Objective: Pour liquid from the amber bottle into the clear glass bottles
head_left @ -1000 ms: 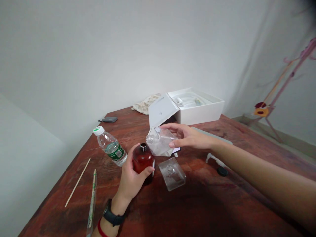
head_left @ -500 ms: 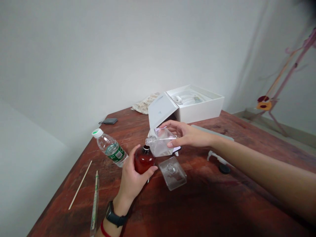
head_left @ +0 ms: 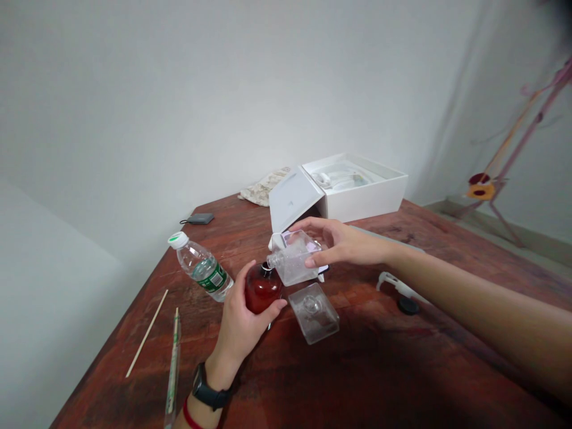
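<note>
A round amber bottle (head_left: 263,291) with an uncapped neck stands on the table, and my left hand (head_left: 243,319) is wrapped round its left and near side. My right hand (head_left: 333,243) grips a clear square bottle (head_left: 297,262) from behind and the right. That bottle lies tipped on its side, its open mouth just over the amber bottle's neck. Whether liquid runs out of it I cannot make out. Close to the amber bottle, at its right, a second clear square bottle or container (head_left: 315,316) rests on the table.
On the left are a water bottle (head_left: 203,271), a bare chopstick (head_left: 147,333) and wrapped chopsticks (head_left: 173,363). Behind stand an open white box (head_left: 364,199), a cloth (head_left: 263,189) and a small grey device (head_left: 199,218). A white pump head (head_left: 397,285) with a black collar (head_left: 408,305) lies right.
The clear bottle's mouth has shifted very slightly relative to the amber bottle's neck. Both hands keep their grips. The whole view has moved a little.
</note>
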